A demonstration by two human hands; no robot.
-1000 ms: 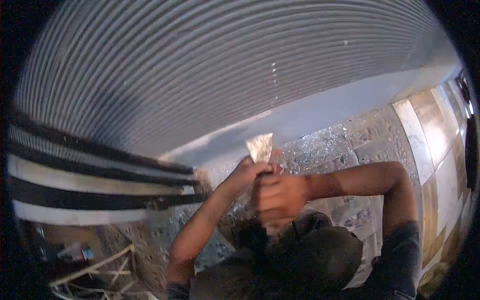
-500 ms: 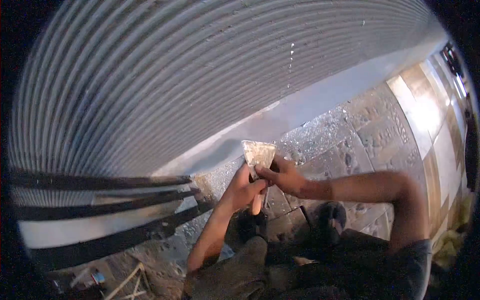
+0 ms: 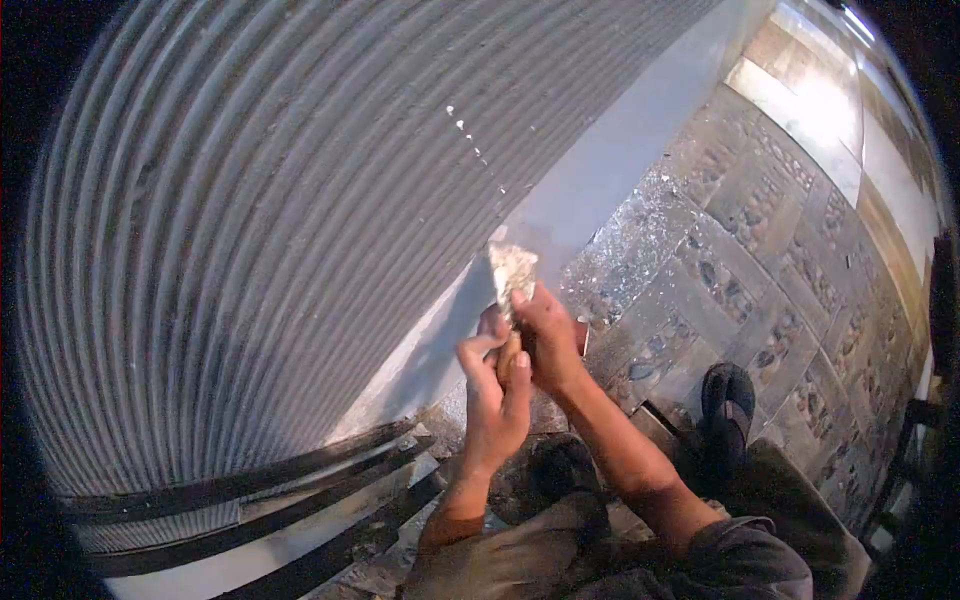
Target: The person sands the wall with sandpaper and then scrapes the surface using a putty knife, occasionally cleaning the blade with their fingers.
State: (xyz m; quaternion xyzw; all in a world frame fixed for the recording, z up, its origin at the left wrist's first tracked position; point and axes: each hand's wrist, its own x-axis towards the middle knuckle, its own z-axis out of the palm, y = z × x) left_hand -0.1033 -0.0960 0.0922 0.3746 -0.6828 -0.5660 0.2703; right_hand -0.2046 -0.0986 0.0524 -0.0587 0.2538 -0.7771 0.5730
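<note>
A putty knife [image 3: 514,268] with a wide blade smeared in pale, crumbly filler points up toward the base of the ribbed wall. My left hand [image 3: 492,405] is closed around its wooden handle [image 3: 510,356], thumb lying along it. My right hand [image 3: 552,335] is closed beside it, its thumb pressed at the lower end of the blade and its other fingers hidden. A small reddish-brown end [image 3: 582,337] pokes out behind my right hand; I cannot tell what it belongs to.
The grey ribbed wall [image 3: 300,230] fills the left, with white blobs [image 3: 460,125] on it and a smooth band [image 3: 610,150] below. White debris [image 3: 635,235] litters the patterned floor tiles [image 3: 770,280]. Dark rails [image 3: 250,470] stand lower left. My shoe [image 3: 728,405] is at right.
The view has turned, so the wall ribs run steeper. Both hands have shifted on the putty knife; its handle now shows between them, and the reddish-brown end has come into view.
</note>
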